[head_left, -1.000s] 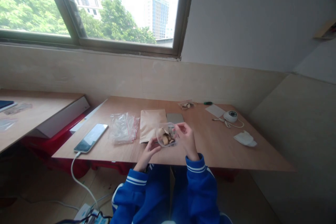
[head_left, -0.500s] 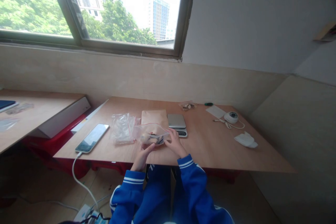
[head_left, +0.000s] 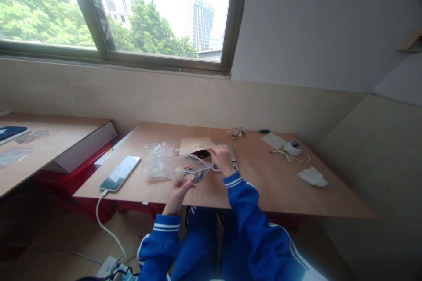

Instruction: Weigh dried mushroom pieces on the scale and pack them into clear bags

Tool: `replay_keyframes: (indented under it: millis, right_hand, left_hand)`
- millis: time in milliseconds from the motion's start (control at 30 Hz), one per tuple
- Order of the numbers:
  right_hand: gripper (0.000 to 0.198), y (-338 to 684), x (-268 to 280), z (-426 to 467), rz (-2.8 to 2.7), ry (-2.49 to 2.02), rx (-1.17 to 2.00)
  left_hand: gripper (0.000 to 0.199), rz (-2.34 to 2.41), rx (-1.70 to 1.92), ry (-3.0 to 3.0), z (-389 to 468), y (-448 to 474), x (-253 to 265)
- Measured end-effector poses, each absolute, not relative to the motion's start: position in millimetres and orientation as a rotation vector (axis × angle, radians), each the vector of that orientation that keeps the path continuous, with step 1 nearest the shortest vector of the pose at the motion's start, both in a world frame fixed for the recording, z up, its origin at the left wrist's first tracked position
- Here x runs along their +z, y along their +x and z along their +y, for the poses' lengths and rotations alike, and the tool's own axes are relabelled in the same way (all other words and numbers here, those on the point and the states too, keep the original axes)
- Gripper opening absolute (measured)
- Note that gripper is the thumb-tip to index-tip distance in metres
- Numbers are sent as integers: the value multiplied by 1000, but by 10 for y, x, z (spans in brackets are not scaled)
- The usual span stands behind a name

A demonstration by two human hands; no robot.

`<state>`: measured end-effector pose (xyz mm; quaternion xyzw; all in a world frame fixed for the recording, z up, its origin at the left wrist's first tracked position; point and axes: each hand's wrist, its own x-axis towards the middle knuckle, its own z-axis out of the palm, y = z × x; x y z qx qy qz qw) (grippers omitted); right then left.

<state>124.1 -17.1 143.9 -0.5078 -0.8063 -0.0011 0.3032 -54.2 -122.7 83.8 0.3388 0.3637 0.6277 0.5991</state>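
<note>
My left hand (head_left: 180, 191) grips the lower edge of a clear zip-lock bag (head_left: 201, 170). Its mouth gapes toward the far side, and several small pale and dark pieces lie inside. Above the bag's right side, my right hand (head_left: 220, 158) pinches a small dark, flat object (head_left: 201, 154) whose kind I cannot make out. Behind the right hand is a small digital scale (head_left: 232, 153), partly covered by it. A brown paper sheet or envelope (head_left: 189, 145) lies beyond the bag. Clear plastic bags (head_left: 154, 162) are piled just left of it.
A phone (head_left: 120, 173) on a white charging cable (head_left: 99, 215) lies at the left. Farther back are another bag of small pieces (head_left: 238, 133) and a green-handled tool (head_left: 263, 131). A white dome camera (head_left: 292, 147) with its cable and a crumpled tissue (head_left: 312, 176) lie right.
My right hand has left the bag's right edge and moved up over the scale, now with a dark object in its fingers. The bag's mouth gapes wider; my left hand stays on it.
</note>
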Motion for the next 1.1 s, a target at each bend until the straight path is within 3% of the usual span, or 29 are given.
replay_keyframes:
  millis: [267,600,733,900,1100]
  right_hand:
    - [23,1164,2387,159,-2318,-1307,77]
    - [19,1147,2317,-67,-2046,-1131,76]
    - [22,1161,2344,-382,-1948,-849,375]
    - [20,1146,2351,-616,-2258,-697,794]
    - [20,1100,2259,-591,-2266,-690,746]
  left_hand:
    - [49,889,1458,705,-1146,-516,846]
    - [57,912,1460,698,-1119,-404,939]
    - [55,951,1515,697,-1100,-346,885]
    - [52,979,1555,739,-1051,-304,819]
    - [50,941,1535,758,-1006,-340,841]
